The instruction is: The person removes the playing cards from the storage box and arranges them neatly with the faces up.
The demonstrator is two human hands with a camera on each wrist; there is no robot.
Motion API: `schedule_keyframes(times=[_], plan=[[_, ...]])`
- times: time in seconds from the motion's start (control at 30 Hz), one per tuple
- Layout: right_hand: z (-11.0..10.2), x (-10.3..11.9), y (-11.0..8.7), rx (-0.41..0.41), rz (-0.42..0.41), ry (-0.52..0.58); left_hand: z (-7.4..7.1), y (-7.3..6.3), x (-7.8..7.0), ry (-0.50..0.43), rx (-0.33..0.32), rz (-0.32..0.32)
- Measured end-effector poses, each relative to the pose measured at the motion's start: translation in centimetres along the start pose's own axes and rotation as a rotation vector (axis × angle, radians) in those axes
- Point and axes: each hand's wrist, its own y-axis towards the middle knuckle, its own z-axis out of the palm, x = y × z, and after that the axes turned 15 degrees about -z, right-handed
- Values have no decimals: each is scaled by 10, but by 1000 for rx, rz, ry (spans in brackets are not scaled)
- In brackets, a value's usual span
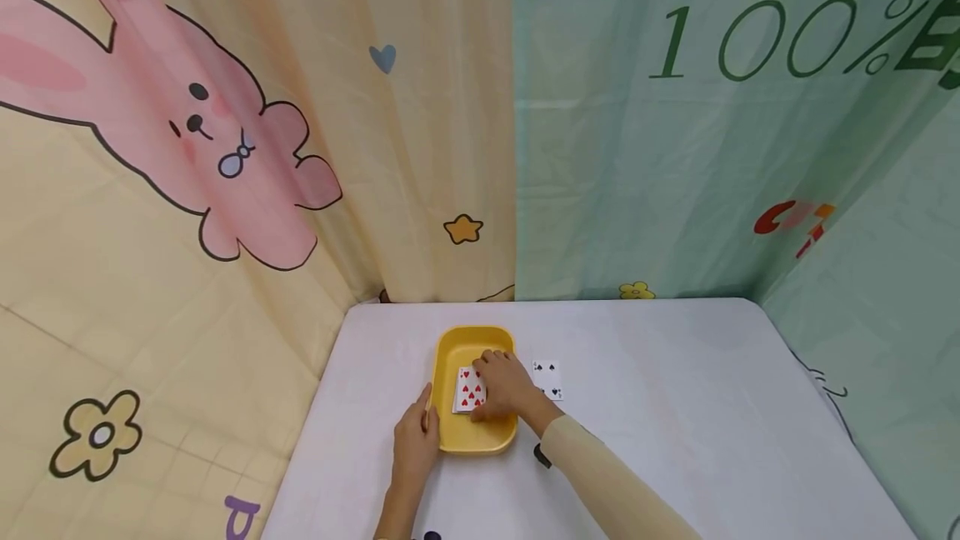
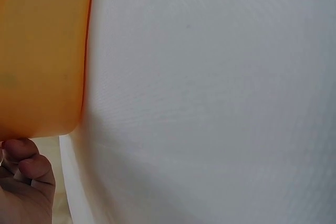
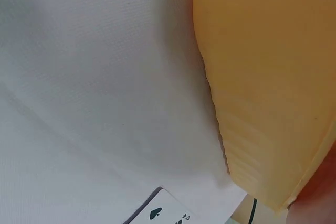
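A yellow tray (image 1: 476, 440) stands on the white table, its side filling part of both wrist views. My left hand (image 1: 415, 444) holds the tray's left rim; in the left wrist view its curled fingers (image 2: 37, 169) touch the tray wall. Inside the tray lies a stack of playing cards (image 1: 467, 390) with a heart card face up on top. Reaching over the right rim, my right hand (image 1: 508, 386) grips the stack's right side, fingers toward the far edge and thumb toward the near edge. The hand covers part of the stack.
Just right of the tray, spade cards (image 1: 547, 380) lie face up on the table, partly seen in the right wrist view. Patterned curtains (image 1: 420, 148) hang behind the table and along its sides. A small dark object (image 1: 432, 535) shows at the bottom edge.
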Motion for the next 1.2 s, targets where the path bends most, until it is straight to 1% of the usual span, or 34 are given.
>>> schedule_keyframes(times=[0.1, 0.2, 0.3, 0.4, 0.47, 0.57, 0.7, 0.8, 0.9, 0.97, 1.07, 1.2], plan=[[-4, -1, -4, -6, 6, 11, 1, 1, 0, -1, 3, -10], [-9, -5, -8, -27, 12, 15, 3, 1, 0, -10, -16, -5], [-16, -8, -15, -58, 13, 12, 4, 1, 0, -8, -31, 6], [-24, -15, -25, -98, 5, 10, 4, 1, 0, -6, -28, 4], [-30, -20, -34, -130, 7, 18, 4, 1, -1, -9, -26, -2], [-39, -29, -50, -185, 36, 53, 3, 1, 0, -10, -32, -2], [-49, -46, -75, -249, 90, 44, 2, 0, 0, -3, -33, 15], [-54, -62, -92, -275, 118, 24, 0, -1, 0, 5, -18, 4], [-57, -81, -107, -272, 139, 17, -1, -1, -1, 4, -13, -4], [-57, -93, -116, -255, 144, 21, -1, -1, -2, 1, -13, -4], [-55, -110, -128, -198, 167, 18, 0, -1, -2, -3, -21, 3], [-48, -124, -137, -115, 221, 36, 1, -1, -3, -1, -28, 4]])
